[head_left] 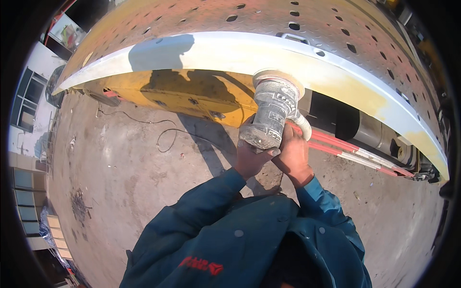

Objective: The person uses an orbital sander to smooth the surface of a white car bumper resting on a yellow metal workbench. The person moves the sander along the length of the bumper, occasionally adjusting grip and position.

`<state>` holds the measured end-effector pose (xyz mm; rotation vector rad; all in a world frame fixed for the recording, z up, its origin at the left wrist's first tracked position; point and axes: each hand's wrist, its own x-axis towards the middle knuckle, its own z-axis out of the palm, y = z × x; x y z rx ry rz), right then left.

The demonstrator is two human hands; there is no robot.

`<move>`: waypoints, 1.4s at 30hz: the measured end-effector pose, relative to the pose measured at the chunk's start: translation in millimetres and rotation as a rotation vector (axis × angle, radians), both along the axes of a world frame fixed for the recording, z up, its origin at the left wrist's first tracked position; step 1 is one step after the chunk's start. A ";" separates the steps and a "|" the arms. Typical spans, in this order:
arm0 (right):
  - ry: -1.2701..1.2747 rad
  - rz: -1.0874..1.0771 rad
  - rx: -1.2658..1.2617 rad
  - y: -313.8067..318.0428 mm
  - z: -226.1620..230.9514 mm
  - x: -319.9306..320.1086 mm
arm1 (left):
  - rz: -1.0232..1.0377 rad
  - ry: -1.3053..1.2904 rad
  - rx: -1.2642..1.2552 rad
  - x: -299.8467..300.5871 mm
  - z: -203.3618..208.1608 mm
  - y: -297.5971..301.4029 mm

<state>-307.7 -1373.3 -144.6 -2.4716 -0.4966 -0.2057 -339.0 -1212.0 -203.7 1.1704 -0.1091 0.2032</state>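
A dusty grey orbital sander (272, 108) is held up in both my hands, its round pad against the side rail (225, 53) of a truck bed. White and cream patches cover that rail. My left hand (250, 158) is closed round the sander's near end, thumb underneath. Beside it, my right hand (294, 152) is wrapped around the tool's right side, next to a pale ribbed hose (302, 126); some of its fingers are hidden behind the sander.
Above the rail spreads a rusty deck (269, 19) with holes. Below it are a yellow box (201, 98), red-and-white bars (350, 151) and a dark cylindrical tank (379, 137). A black cable (165, 137) loops over the concrete floor. Buildings stand at left.
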 end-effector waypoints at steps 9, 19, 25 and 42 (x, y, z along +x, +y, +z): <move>-0.197 -0.118 0.200 -103.4 -30.6 -11.9 | -0.173 -0.152 0.119 0.4 8.3 -91.5; -0.281 0.000 -0.070 -45.5 -57.1 24.9 | -0.109 0.220 -0.226 10.1 4.2 -22.9; -0.308 0.102 -0.168 18.4 -58.0 46.0 | -0.123 0.190 -0.542 21.6 -20.3 44.0; -0.324 0.042 -0.192 -26.9 -31.6 28.9 | -0.290 0.202 -0.583 21.7 -29.0 13.1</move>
